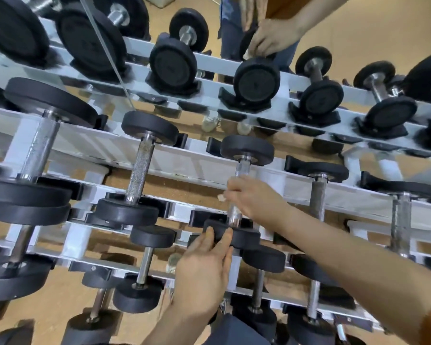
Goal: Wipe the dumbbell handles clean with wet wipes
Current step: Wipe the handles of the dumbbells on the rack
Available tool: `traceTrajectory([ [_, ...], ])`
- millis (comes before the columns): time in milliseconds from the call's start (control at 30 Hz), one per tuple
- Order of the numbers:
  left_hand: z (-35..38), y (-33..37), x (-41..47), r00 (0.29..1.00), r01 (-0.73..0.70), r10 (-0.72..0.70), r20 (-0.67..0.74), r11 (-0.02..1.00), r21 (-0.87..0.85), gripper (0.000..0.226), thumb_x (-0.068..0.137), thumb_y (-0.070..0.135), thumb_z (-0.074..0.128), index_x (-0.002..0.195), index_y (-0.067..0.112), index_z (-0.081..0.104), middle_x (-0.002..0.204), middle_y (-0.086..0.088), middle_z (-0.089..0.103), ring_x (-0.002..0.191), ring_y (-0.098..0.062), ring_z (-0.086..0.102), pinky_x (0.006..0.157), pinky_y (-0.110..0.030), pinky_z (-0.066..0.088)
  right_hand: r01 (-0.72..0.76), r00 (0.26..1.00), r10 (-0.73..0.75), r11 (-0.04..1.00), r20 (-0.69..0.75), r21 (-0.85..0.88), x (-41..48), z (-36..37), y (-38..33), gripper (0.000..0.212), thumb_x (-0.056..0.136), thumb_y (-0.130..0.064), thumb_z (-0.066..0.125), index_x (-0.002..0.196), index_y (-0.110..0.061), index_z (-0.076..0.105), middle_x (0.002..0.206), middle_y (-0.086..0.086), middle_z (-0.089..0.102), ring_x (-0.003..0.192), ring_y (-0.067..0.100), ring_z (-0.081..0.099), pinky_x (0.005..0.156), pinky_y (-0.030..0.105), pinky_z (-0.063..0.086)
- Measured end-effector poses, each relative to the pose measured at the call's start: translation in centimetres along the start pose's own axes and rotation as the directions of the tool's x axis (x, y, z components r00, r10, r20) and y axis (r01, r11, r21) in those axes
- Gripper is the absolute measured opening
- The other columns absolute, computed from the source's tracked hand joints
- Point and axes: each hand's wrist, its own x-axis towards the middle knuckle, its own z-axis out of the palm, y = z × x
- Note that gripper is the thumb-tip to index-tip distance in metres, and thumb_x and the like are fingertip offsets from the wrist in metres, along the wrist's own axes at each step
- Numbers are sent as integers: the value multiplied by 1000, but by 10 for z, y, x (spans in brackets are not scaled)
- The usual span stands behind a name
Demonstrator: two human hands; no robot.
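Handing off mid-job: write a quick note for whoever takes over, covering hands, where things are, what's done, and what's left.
Left hand: fingers rest on the near head of the dumbbell, steadying it.
Right hand: grips that dumbbell's handle, with the wet wipe showing beside the fingers.
The dumbbell sits on the rack.
Done: cannot tell which handles are already wiped.
Left: finish this handle, then the others on the rack.

no legible text, labels or numbers
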Motion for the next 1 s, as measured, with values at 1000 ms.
traceTrajectory([
  [1000,-12,-29,2,995,-72,75,70,996,-46,65,53,8,75,117,16,71,106,-13,73,87,-24,73,68,-31,59,-180,962,47,848,269,499,-26,6,-9,23,94,-15,61,114,-18,72,118,-9,68,110,-1,59,99,9,40],
])
